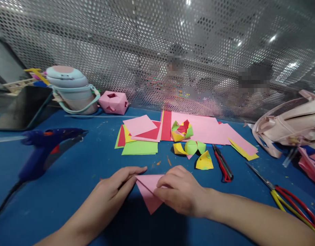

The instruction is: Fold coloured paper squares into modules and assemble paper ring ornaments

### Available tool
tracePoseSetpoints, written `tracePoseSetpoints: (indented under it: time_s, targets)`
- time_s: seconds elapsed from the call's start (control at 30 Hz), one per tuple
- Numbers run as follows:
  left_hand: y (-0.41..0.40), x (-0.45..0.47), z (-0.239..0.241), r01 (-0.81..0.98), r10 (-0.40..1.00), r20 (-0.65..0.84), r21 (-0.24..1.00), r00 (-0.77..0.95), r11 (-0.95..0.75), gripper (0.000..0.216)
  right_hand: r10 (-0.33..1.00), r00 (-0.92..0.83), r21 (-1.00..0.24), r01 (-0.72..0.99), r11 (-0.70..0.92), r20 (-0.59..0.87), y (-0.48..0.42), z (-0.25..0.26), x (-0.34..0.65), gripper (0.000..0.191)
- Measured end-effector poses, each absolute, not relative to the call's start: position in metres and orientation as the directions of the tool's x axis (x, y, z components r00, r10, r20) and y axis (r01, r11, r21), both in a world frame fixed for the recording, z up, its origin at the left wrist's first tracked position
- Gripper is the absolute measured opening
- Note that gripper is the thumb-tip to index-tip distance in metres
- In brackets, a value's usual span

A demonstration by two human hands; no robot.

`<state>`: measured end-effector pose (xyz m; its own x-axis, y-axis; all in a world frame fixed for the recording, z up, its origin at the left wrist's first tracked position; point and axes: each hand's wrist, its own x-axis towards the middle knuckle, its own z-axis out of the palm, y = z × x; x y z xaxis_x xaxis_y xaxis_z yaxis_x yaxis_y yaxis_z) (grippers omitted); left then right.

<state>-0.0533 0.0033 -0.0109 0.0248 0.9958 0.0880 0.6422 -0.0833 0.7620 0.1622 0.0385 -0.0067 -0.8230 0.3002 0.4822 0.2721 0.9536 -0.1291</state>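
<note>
A pink paper triangle (150, 194), folded, lies on the blue table (70, 177) right in front of me. My left hand (116, 188) rests on its left corner with the fingers stretched flat together, pressing the paper down. My right hand (180, 191) sits on the triangle's right side, fingers curled and pinching along the upper fold. Part of the paper is hidden under both hands.
Loose coloured paper sheets (139, 136) and small folded paper pieces (190, 147) lie beyond. A red utility knife (222, 163) and scissors (287, 198) sit to the right, a blue glue gun (44, 147) to the left. A pink bag (290, 126), a jug (70, 90) and a pink paper box (113, 101) stand by the perforated screen.
</note>
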Motion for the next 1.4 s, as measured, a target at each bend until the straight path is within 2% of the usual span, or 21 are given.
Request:
tracePoseSetpoints:
  time_s: [0.1,0.2,0.43,0.7,0.9,1.0,1.2,1.4]
  targets:
    - [0.006,-0.057,-0.009,0.695,0.980,0.150,0.691,0.131,-0.199,0.027,0.321,-0.850,-0.163,0.278,0.947,0.417,0.038,-0.006,0.163,0.014]
    - [0.008,-0.058,-0.005,0.717,0.963,0.198,0.644,0.181,-0.267,0.024,0.349,-0.834,-0.276,0.247,0.929,0.427,0.039,-0.004,0.165,0.012]
    - [0.015,-0.057,-0.006,0.712,0.931,0.295,0.605,0.216,-0.356,0.017,0.289,-0.816,-0.253,0.181,0.950,0.501,0.043,-0.002,0.167,0.012]
    - [0.019,-0.058,-0.008,0.749,0.934,0.254,0.560,0.252,-0.354,0.020,0.368,-0.821,-0.259,0.277,0.925,0.437,0.028,0.003,0.159,0.018]
    - [0.026,-0.062,-0.002,0.702,0.933,0.223,0.614,0.283,-0.360,0.016,0.396,-0.825,-0.321,0.277,0.906,0.403,0.028,-0.005,0.162,0.022]
    - [0.029,-0.065,0.001,0.685,0.949,0.182,0.659,0.258,-0.312,0.014,0.422,-0.800,-0.348,0.285,0.893,0.428,0.033,-0.006,0.165,0.018]
    - [0.034,-0.071,0.002,0.605,0.949,0.133,0.743,0.286,-0.287,0.015,0.385,-0.792,-0.247,0.300,0.921,0.474,0.037,-0.002,0.166,0.017]
    - [0.036,-0.072,0.004,0.579,0.946,0.116,0.767,0.302,-0.279,0.017,0.397,-0.799,-0.282,0.294,0.913,0.453,0.038,-0.010,0.168,0.027]
